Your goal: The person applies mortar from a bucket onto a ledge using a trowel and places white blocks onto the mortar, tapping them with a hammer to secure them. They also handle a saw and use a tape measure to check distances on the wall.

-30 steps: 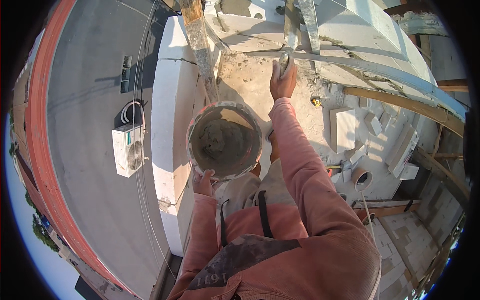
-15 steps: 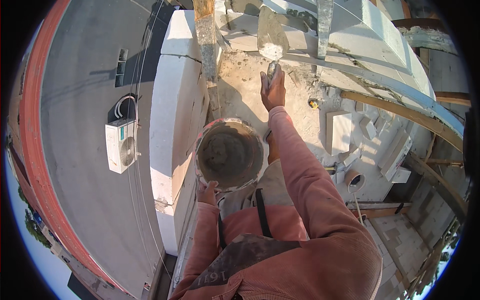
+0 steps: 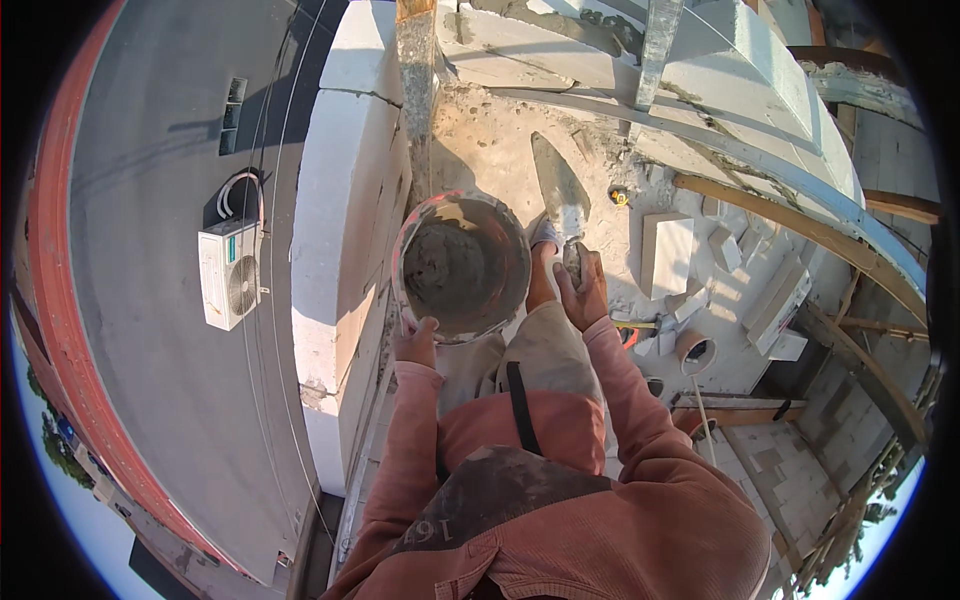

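Observation:
My left hand (image 3: 416, 340) grips the near-left rim of a round bucket (image 3: 515, 295) that holds wet grey mortar (image 3: 443, 260). Just right of the bucket, my right hand (image 3: 585, 292) is closed on the handle of a steel trowel (image 3: 557, 185), whose mortar-smeared blade points forward over the dusty floor. My foot (image 3: 538, 277) shows below, between bucket and trowel. Along the left runs a wall of white blocks (image 3: 342, 220); a weathered wooden post (image 3: 415, 100) stands at its far end.
Cut white blocks (image 3: 666, 255), a yellow tape measure (image 3: 617, 195) and a round container (image 3: 695, 352) lie right. A metal beam (image 3: 754, 157) and timber (image 3: 772, 212) cross the right side; a block wall (image 3: 540, 50) is ahead. An outdoor air-conditioner unit (image 3: 228, 272) hangs left, beyond the wall.
My right hand has come down and back toward me with the trowel, now low beside the bucket. The bucket has shifted slightly in view, still held by my left hand.

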{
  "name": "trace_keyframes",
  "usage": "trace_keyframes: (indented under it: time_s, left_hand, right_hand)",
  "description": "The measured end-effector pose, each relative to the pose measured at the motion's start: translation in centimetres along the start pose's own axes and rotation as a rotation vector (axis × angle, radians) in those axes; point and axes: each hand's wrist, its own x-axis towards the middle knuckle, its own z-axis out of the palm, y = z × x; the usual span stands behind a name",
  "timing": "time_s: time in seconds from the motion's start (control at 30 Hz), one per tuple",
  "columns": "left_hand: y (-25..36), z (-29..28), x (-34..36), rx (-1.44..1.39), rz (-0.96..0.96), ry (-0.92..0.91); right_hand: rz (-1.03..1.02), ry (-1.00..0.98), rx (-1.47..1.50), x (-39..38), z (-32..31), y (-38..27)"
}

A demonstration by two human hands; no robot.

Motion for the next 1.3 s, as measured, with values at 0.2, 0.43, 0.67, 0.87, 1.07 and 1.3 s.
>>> trace_keyframes:
  time_s: [0.2, 0.43, 0.67, 0.87, 1.07, 1.3]
  left_hand:
    - [1.6, 3.0, 0.7, 0.061, 0.308, -0.052]
    - [5.1, 5.5, -1.4, 0.297, 0.527, -0.106]
    - [5.9, 5.6, -0.3, 0.234, 0.509, -0.159]
    - [5.6, 4.4, 0.6, -0.240, 0.202, -0.260]
    - [3.8, 2.8, 1.0, -0.248, 0.170, -0.177]
    - [0.0, -0.8, 0.3, -0.169, 0.044, -0.046]
  right_hand:
    - [-0.002, -0.407, -0.072, -3.3, -6.6, -4.6]
    - [-0.137, -0.648, -0.262, 0.1, -2.9, -8.1]
    - [0.622, -1.000, 0.852, -0.2, -5.8, -8.7]
    - [0.695, -0.908, 1.633, -0.9, -6.9, -6.9]
    - [0.049, 0.005, 0.971, 7.4, -0.7, -6.6]
    - [0.019, 0.689, 0.317, 20.8, 6.2, -6.6]
